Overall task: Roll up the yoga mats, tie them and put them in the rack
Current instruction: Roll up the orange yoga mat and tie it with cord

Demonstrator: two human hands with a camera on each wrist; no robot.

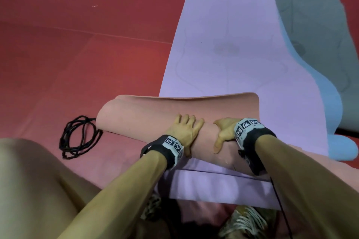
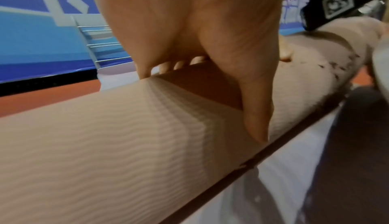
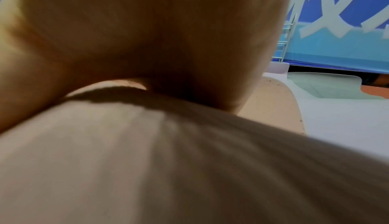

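A salmon-pink mat roll (image 1: 139,114) lies crosswise over the near part of a flat lilac mat (image 1: 223,35). My left hand (image 1: 186,130) cups the middle of the roll, fingers over the top and thumb down the near side. The right hand (image 1: 223,134) holds it just to the right, thumb on the near side and fingers hidden behind. In the left wrist view the left hand (image 2: 210,36) arches over the ribbed roll (image 2: 105,136). My right palm (image 3: 147,36) fills the right wrist view, close on the roll (image 3: 168,161). A black cord (image 1: 79,137) lies coiled on the red floor by the roll's left end.
A light blue mat (image 1: 330,112) and a grey-green mat (image 1: 310,15) lie spread to the right of the lilac one. A wire rack (image 2: 99,44) stands by the blue wall beyond the mats. My knee (image 1: 29,180) is at lower left, my shoes (image 1: 244,221) below the roll.
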